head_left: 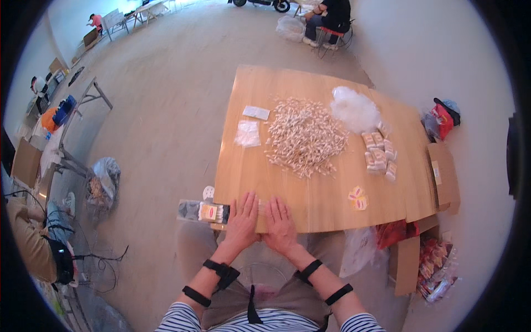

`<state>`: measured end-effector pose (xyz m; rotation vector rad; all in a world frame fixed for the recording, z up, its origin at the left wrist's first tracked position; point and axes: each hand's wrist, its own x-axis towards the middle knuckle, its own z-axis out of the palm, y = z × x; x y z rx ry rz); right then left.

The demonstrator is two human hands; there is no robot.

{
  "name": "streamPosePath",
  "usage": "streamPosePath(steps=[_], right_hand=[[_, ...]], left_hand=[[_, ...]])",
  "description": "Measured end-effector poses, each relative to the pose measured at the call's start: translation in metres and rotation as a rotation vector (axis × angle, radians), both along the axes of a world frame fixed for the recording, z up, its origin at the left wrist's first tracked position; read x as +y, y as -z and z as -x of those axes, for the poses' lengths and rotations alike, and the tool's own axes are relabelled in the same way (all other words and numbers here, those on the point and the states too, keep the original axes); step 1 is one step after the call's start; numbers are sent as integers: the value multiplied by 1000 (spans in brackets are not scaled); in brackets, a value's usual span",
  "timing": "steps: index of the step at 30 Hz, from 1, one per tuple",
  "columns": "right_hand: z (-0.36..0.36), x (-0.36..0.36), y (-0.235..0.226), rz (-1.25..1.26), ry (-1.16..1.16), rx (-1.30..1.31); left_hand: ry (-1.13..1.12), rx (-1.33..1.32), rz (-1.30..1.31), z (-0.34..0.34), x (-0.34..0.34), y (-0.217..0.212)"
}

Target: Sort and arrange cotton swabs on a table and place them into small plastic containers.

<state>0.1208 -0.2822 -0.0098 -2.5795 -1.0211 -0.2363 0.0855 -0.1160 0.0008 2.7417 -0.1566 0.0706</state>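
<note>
Striped sleeves, cut off by the lower picture edge, lead to strapped forearms and two bare hands resting palm down at the near edge of a wooden table. The left hand and right hand lie side by side, fingers straight and nearly together, grasping nothing visible; the palms hide whatever may be beneath, and a clear film between them is hard to make out. Just beside the left hand, at the near left corner, a small packet of cotton swabs with a yellow label lies partly past the edge. Yellow-and-white labels sit toward the near right corner, their print too small to tell. Beyond, bundled swab packets are stacked toward the right edge, left of them a wide heap of loose swabs. Near the far right corner is blurry clear plastic. Farther off, a seated person is cropped at the head
</note>
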Motion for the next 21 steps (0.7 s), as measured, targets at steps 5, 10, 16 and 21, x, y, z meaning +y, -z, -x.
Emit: streamPosePath(steps=[5,10,16,21], right_hand=[[-5,0,-7,13,-5,20],[-5,1,-9,16,4,82],[-5,0,-8,21,7,53],[-4,1,-5,16,1,63]], left_hand=[[-53,-80,-54,2,-2,3],[-68,-32,-67,12,-3,-11],[-64,-11,-69,16,-7,-12],[-68,-15,-49,19,-3,-13]])
